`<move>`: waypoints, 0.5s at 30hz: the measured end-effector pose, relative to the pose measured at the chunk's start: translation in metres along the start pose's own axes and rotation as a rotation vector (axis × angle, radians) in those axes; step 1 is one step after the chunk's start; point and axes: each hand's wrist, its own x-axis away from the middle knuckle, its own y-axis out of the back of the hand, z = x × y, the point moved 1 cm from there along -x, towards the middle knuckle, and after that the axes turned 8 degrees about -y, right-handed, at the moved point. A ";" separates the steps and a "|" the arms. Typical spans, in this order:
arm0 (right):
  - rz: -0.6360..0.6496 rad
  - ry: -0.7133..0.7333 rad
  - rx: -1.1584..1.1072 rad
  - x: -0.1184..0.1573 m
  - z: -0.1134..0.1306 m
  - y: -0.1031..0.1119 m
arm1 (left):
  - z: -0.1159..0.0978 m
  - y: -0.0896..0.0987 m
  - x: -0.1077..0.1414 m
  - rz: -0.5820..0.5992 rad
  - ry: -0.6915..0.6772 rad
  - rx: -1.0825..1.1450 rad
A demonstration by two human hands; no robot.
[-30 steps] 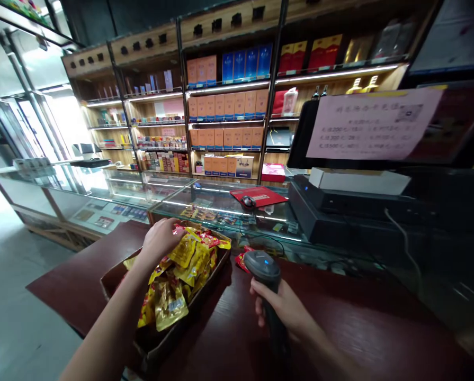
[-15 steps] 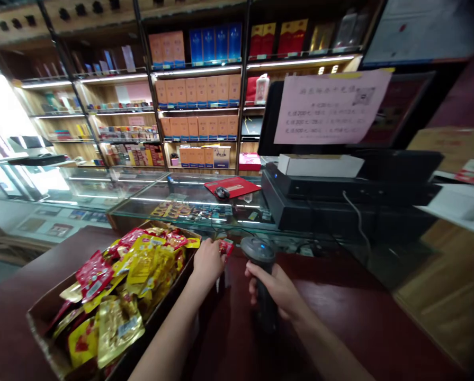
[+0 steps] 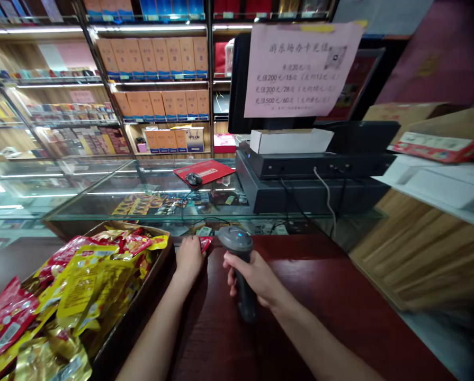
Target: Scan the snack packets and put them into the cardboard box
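Note:
My right hand is wrapped round the handle of a dark barcode scanner, held upright over the counter with a small blue light lit on its head. Just left of it, my left hand is closed on a small red snack packet, of which only one end shows beyond the fingers. Left of my left forearm stands an open cardboard box filled with shiny yellow snack packets and red snack packets.
Beyond the dark red counter lies a glass display case with a mouse on a red mat. A monitor with a pink paper sign stands behind a white box. Cartons are at the right.
The view has tilted down and turned right, so everything sits further left and mostly higher. My left hand has lowered to the counter with the red packet; the scanner remains in my right hand.

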 end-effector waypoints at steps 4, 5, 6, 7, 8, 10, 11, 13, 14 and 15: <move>-0.011 0.007 -0.010 -0.001 0.003 0.005 | 0.007 0.007 -0.007 0.094 -0.005 0.623; -0.014 0.009 -0.010 -0.001 0.003 0.005 | 0.008 0.008 -0.009 0.140 0.005 0.851; -0.015 0.009 -0.009 -0.002 0.003 0.006 | 0.008 0.009 -0.011 0.181 0.026 1.066; -0.014 0.007 -0.006 -0.002 0.003 0.006 | 0.008 0.008 -0.011 0.215 0.061 1.251; -0.011 0.003 -0.001 -0.003 0.002 0.006 | 0.008 0.007 -0.012 0.241 0.105 1.394; -0.004 -0.006 0.008 -0.005 -0.001 0.005 | 0.008 0.005 -0.011 0.273 0.197 1.563; 0.000 -0.010 0.012 -0.007 -0.003 0.005 | 0.007 0.004 -0.010 0.286 0.230 1.608; 0.003 -0.014 0.017 -0.009 -0.006 0.004 | 0.007 0.002 -0.009 0.306 0.259 1.651; 0.004 -0.017 0.020 -0.010 -0.007 0.003 | 0.007 0.001 -0.009 0.308 0.261 1.653; 0.000 -0.019 0.022 -0.010 -0.008 0.003 | 0.008 0.000 -0.009 0.305 0.262 1.648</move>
